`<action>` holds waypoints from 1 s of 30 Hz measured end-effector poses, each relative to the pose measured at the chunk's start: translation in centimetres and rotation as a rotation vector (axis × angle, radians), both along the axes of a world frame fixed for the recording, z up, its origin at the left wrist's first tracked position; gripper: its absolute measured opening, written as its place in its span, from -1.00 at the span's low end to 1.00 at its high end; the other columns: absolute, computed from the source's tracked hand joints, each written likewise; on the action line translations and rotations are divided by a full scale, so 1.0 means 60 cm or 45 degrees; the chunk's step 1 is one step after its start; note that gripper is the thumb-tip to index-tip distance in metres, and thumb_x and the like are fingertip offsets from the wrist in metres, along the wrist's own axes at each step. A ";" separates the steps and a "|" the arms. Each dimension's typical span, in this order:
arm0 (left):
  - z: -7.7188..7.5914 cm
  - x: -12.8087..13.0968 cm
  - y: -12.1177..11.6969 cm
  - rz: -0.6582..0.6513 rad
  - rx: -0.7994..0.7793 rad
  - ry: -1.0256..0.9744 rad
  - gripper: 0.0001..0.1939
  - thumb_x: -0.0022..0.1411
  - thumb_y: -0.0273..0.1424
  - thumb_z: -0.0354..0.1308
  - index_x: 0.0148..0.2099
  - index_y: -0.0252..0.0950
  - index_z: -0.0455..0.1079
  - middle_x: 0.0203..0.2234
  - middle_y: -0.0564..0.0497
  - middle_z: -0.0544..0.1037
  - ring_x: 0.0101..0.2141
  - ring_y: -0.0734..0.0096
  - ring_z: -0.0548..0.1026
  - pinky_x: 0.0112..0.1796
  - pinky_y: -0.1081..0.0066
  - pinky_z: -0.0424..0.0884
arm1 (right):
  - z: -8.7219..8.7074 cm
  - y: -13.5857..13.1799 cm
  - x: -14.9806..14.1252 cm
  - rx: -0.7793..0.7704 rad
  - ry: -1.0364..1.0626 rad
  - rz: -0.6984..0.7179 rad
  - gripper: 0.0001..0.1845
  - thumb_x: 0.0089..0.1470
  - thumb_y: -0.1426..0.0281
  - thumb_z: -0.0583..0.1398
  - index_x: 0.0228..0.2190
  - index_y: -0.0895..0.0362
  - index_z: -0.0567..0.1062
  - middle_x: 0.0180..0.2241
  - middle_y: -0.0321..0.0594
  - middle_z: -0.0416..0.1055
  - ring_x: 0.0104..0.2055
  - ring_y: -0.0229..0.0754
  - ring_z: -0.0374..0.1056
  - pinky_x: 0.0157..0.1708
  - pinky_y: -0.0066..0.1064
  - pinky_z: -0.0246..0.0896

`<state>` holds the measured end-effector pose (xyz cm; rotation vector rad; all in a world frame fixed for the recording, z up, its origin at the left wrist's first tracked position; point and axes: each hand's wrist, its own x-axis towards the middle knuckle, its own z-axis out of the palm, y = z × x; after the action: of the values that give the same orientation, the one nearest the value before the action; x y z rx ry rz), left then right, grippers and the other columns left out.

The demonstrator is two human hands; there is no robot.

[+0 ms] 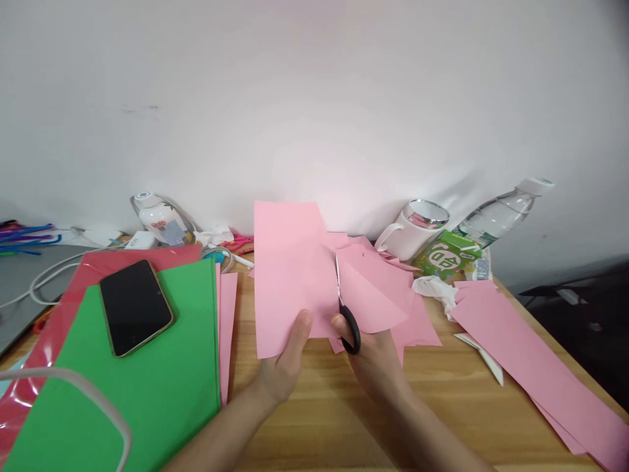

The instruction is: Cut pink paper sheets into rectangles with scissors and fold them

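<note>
My left hand (pixel 287 360) pinches a large sheet of pink paper (pixel 287 262) by its lower edge, thumb on top and fingers hidden beneath. The sheet is held up above the wooden table. My right hand (pixel 371 360) grips black-handled scissors (pixel 350 328), its thumb near the handle loop. The metal blades lie along a cut running up the right part of the sheet. To the right of the blades a flap of the paper bends away over my right hand. More cut pink paper pieces (pixel 422 321) lie behind and beneath it.
Left are a green sheet stack (pixel 171 387) with a phone (pixel 135 307) and a white cable (pixel 93 393). A white mug (pixel 413 229), green box (pixel 449 254) and tilted clear bottle (pixel 501 213) stand back right. Long pink strips (pixel 535 360) lie along the right edge.
</note>
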<state>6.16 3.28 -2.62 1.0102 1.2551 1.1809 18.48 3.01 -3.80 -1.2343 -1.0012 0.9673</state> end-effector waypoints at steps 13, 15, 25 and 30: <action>-0.004 0.000 0.003 0.009 0.014 -0.037 -0.51 0.02 -0.09 0.17 -0.05 -0.26 0.43 -0.04 -0.08 0.48 0.12 0.12 0.23 0.19 0.13 0.02 | -0.007 0.003 0.002 -0.039 0.124 0.057 -0.75 -0.14 0.34 0.28 -0.35 0.10 0.42 -0.35 -0.21 0.40 -0.30 -0.10 0.30 -0.27 -0.25 0.22; -0.005 0.000 0.002 0.000 -0.017 -0.033 -0.51 0.02 -0.08 0.17 -0.07 -0.27 0.44 -0.07 -0.09 0.51 0.12 0.10 0.25 0.19 0.11 0.03 | -0.009 0.002 0.003 -0.037 0.144 0.054 -0.75 -0.15 0.34 0.28 -0.35 0.10 0.42 -0.35 -0.20 0.41 -0.29 -0.09 0.30 -0.26 -0.24 0.22; -0.006 -0.001 0.003 -0.003 -0.007 -0.067 -0.59 0.04 -0.13 0.18 -0.11 -0.24 0.44 -0.08 -0.07 0.51 0.12 0.15 0.25 0.19 0.15 0.01 | 0.002 0.003 -0.001 -0.002 0.117 0.040 -0.77 -0.14 0.30 0.28 -0.37 0.11 0.44 -0.36 -0.21 0.39 -0.30 -0.10 0.29 -0.29 -0.26 0.24; -0.004 -0.001 0.003 -0.012 0.026 -0.073 -0.56 0.03 -0.13 0.18 -0.08 -0.25 0.44 -0.08 -0.07 0.51 0.13 0.14 0.22 0.19 0.14 0.01 | -0.001 0.002 -0.001 -0.004 0.127 0.014 -0.75 -0.16 0.29 0.29 -0.38 0.12 0.43 -0.40 -0.23 0.39 -0.32 -0.11 0.29 -0.27 -0.24 0.23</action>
<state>6.10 3.48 -2.87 0.9896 1.1943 1.2092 18.41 3.12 -3.85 -1.1723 -0.9295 1.0297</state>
